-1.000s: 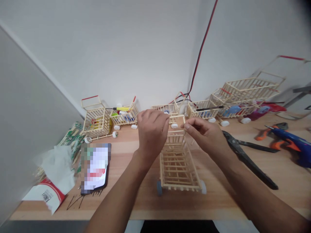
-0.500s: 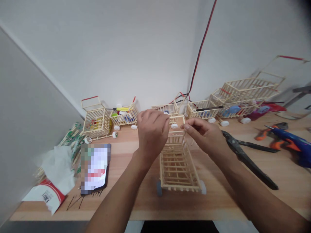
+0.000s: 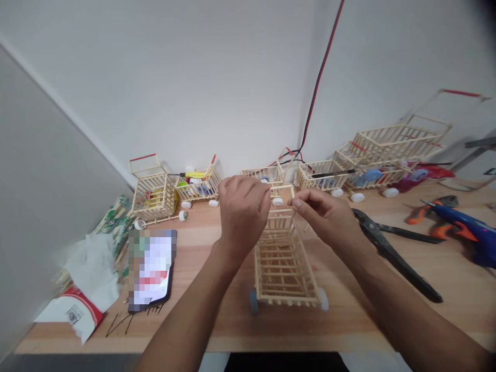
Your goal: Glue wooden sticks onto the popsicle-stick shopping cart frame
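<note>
A miniature shopping cart built of thin wooden sticks stands on the table in front of me, with whitish wheels at its near corners. At its far end rises a stick handle. My left hand is closed at the handle's left side; its back faces me and hides the fingertips. On the other side, my right hand pinches the handle's right upright between thumb and forefinger.
Several finished stick carts line the wall. A phone, a torn paper packet and wrapped sticks lie left. Black pliers and a blue glue gun lie right. A red-black cable hangs down the wall.
</note>
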`<state>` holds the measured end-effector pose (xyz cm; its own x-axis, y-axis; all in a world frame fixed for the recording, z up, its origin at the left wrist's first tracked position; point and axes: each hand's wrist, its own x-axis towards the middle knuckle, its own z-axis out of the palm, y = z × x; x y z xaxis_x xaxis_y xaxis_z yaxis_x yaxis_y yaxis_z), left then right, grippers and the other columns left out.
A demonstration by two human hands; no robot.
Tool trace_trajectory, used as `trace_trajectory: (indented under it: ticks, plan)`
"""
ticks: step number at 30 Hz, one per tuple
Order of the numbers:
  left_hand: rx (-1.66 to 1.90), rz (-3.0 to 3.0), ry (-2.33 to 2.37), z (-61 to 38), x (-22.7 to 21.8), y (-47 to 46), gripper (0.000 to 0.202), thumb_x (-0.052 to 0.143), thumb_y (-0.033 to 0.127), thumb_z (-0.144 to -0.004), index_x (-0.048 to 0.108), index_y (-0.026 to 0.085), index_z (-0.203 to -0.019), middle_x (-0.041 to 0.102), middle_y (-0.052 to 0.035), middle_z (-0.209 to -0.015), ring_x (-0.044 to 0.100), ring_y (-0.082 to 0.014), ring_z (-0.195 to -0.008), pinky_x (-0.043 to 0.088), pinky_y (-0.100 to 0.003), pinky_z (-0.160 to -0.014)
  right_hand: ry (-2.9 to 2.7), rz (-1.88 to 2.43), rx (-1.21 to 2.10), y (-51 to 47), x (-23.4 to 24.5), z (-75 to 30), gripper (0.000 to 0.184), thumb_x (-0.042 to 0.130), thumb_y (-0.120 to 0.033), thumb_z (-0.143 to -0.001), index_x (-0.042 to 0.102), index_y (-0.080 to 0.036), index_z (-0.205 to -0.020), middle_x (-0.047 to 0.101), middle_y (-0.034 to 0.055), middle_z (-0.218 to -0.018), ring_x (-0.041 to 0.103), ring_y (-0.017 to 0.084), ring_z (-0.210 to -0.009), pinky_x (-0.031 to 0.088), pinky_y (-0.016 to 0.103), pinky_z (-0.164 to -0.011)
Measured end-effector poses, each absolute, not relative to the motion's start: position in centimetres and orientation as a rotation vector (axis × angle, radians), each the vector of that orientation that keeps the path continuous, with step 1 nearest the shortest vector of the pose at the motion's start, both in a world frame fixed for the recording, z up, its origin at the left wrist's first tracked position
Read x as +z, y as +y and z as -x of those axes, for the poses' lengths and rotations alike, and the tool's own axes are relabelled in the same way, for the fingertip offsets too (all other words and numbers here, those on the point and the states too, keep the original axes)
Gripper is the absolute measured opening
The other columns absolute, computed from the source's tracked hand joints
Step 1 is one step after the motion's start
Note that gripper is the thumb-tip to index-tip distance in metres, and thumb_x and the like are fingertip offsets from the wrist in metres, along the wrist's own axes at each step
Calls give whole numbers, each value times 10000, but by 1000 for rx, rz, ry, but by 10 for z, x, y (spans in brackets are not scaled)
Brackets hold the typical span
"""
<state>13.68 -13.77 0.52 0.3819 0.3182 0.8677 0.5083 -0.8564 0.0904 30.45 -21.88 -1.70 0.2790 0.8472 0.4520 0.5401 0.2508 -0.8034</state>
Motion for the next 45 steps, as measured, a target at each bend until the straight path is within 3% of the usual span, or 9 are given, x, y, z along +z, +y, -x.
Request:
trace_trajectory:
  ticks: [12,45]
  plan:
    - [-1457,2444,-745,-137,5,-139,77,595,194,-912,661,210,-874,735,-28,-895,620,-220,-909,398,-412,-908,-1376,1413,327,-220,-16,-302,167,581,-345,-896,639,-231,-788,600,11,-750,533,174,-744,391,320,-686]
    - [-1456,2442,-733,-136,5,-140,92,583,196,-921,658,219,-874,733,-32,-892,618,-221,-913,394,-424,-921,-1354,1424,294,-222,-14,-299,223,590,-424,-882,656,-242,-772,640,24,-729,561,189,-736,399,322,-637]
